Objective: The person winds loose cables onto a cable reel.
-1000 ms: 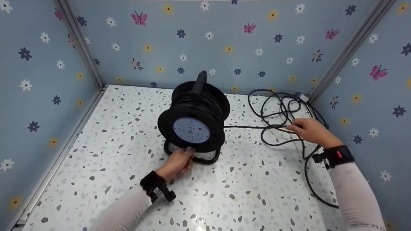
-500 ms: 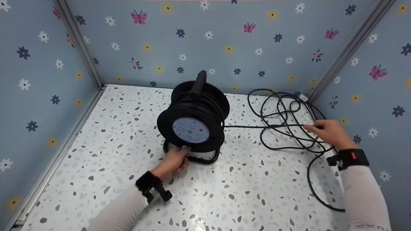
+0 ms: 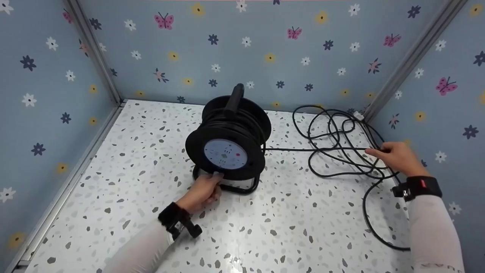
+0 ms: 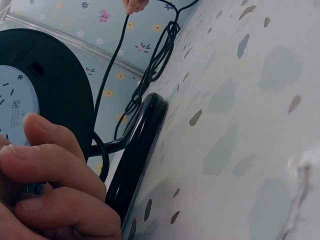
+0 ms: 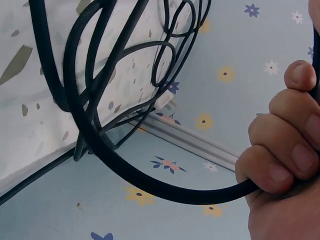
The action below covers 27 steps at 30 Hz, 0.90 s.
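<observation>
Right hand (image 3: 398, 157) grips black cable (image 3: 291, 149), running straight to the reel (image 3: 226, 138). Left hand (image 3: 201, 191), fingers curled, holds the reel's lower edge.

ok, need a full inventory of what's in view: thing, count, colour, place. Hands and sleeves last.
Cable reel: 1, black, near the centre
Handle: 1, black, atop the reel
Socket face: 1, pale, reel front, with a red spot
Stand: 1, black, under the reel
Cable: apparently 1, black, wound on reel, looped at right
Plug-like piece: 1, white, far right corner
Surface: 1, white with grey speckles, underneath
Walls: 3, blue, patterned, back and sides
Metal strips: several, grey, wall edges
Left hand: 1, bare, at reel's lower front
Right hand: 1, bare, gripping cable
Wrist straps: 2, black, wrists
Sleeves: 2, whitish, forearms
</observation>
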Available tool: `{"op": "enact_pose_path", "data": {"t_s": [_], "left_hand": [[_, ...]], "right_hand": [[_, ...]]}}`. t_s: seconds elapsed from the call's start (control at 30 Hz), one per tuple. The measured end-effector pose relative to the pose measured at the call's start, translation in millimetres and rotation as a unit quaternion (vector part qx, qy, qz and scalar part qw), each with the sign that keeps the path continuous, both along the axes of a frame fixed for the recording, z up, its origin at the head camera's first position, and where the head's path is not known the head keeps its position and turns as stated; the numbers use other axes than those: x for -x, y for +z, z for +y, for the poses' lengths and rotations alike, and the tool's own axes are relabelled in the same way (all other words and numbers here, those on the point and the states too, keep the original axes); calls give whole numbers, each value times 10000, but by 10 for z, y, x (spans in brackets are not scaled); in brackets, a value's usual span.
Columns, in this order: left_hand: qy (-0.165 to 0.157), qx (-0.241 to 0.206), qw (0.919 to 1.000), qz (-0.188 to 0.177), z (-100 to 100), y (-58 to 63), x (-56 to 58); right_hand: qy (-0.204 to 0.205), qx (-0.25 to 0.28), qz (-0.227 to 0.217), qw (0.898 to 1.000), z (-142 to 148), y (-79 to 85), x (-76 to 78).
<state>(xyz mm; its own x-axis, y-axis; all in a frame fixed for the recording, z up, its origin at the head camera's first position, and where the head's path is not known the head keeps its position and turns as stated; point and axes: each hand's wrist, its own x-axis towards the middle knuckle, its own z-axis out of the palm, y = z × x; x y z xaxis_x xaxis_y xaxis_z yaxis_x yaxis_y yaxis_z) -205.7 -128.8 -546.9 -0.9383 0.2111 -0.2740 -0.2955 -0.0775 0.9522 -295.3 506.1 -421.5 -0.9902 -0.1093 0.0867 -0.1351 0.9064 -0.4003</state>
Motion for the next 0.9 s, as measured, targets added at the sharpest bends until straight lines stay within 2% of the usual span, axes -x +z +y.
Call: {"op": "enact_pose_path", "data": {"t_s": [0.13,0.23,0.33,0.4,0.5,0.53,0.6,0.63,0.67,0.73,0.8,0.83,0.9], "left_hand": [[-17,-66,10000,17,6,10,-2],[-60,-39,10000,20,8,12,-7],[-82,18,10000,25,14,2,-8],[-74,44,10000,16,22,-7,-5],[-68,51,10000,-28,32,-21,-4],[-64,65,10000,-39,34,-19,-4],[-62,124,9999,-46,35,-11,-7],[-58,132,9999,-52,34,-9,-7],[-47,126,9999,-70,29,-3,-11],[-33,148,9999,-58,21,6,-15],[-47,117,9999,-41,13,8,-17],[-58,87,9999,-35,11,6,-17],[-77,68,9999,-22,8,5,-16]], "right_hand": [[-104,-236,29,9997,-5,107,31],[-133,-612,82,9980,-22,250,65],[109,-1217,473,9914,-34,442,123],[313,-1634,991,9811,-57,602,182],[464,-2140,2094,9530,-127,855,259],[401,-2194,2380,9453,-179,941,271],[223,-2174,2712,9374,-261,1062,286],[122,-2091,2678,9404,-263,1086,299],[-7,-1942,2522,9480,-251,1084,310],[-311,-1522,1802,9713,-156,1015,325],[-725,-1050,1024,9865,41,849,369],[-924,-776,706,9902,119,782,361],[-1299,-285,180,9910,268,663,345]]}}
